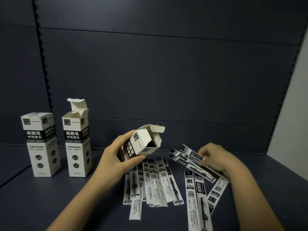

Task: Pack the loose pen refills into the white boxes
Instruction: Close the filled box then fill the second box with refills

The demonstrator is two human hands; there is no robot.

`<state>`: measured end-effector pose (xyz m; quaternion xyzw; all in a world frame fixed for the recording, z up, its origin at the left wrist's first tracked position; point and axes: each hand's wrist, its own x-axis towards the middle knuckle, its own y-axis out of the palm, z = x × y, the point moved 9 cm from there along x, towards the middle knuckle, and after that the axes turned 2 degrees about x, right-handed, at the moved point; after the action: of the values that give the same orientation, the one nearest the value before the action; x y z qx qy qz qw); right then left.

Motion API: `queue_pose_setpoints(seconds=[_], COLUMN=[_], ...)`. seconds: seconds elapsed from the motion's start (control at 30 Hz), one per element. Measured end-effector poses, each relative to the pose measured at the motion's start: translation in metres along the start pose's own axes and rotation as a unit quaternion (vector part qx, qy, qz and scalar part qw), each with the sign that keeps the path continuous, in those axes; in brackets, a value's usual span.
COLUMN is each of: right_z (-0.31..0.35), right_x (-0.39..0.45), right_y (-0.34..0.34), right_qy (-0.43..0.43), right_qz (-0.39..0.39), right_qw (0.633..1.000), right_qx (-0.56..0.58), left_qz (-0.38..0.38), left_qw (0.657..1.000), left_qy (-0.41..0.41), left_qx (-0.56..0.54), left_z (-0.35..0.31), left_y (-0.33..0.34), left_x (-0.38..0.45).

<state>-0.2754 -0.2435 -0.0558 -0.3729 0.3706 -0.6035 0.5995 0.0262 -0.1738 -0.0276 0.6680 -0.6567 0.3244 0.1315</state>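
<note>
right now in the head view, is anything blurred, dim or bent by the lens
Head view: dim, flat light with only soft shadows and no glare; the right hand and the pen refills it pinches are smeared by motion; the left hand and its tilted open white box read sharper; the wide lens bows the shelf back panel seams and the upright strips at the edges.

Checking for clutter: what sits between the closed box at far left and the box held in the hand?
In the head view, one upright white box with its lid open stands between the closed box and the held box.
</note>
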Motion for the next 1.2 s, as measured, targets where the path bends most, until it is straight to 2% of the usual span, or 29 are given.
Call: queue_pose_setpoints(seconds=[0.13, 0.27, 0.4, 0.5, 0.6, 0.83, 0.9, 1.07, 1.2], right_z=[0.041, 0.080, 0.104, 0.115, 0.118, 0.106, 0.106, 0.115, 0.119], right_x=[-0.022, -0.049, -0.066, -0.073, -0.077, -0.081, -0.082, -0.086, -0.089], right_y=[-0.026, -0.035, -0.033, -0.034, -0.040, -0.058, -0.058, -0.050, -0.049], right_qy=[-0.116, -0.211, -0.258, -0.292, -0.317, -0.342, -0.343, -0.355, -0.367], right_qz=[-0.039, -0.036, -0.020, -0.030, -0.062, -0.161, -0.170, -0.179, -0.171], right_qw=[0.981, 0.928, 0.884, 0.826, 0.762, 0.683, 0.681, 0.737, 0.750], right_qx=[0.152, 0.304, 0.389, 0.480, 0.561, 0.624, 0.624, 0.546, 0.523], left_qz=[-0.002, 0.001, 0.003, 0.008, 0.012, 0.010, 0.012, 0.013, 0.015], left_qw=[1.000, 1.000, 1.000, 1.000, 1.000, 1.000, 1.000, 1.000, 1.000], left_qy=[-0.002, -0.001, -0.003, -0.005, -0.003, -0.003, -0.003, -0.002, -0.003], left_qx=[-0.005, 0.001, 0.005, 0.010, 0.021, 0.021, 0.026, 0.024, 0.021], left_z=[0.000, 0.001, 0.001, 0.001, 0.001, -0.001, -0.001, -0.001, 0.000], left_y=[-0.001, 0.000, 0.002, 0.003, 0.004, 0.004, 0.005, 0.005, 0.006], left_x=[0.001, 0.001, 0.001, 0.001, 0.001, 0.001, 0.001, 0.000, 0.001])
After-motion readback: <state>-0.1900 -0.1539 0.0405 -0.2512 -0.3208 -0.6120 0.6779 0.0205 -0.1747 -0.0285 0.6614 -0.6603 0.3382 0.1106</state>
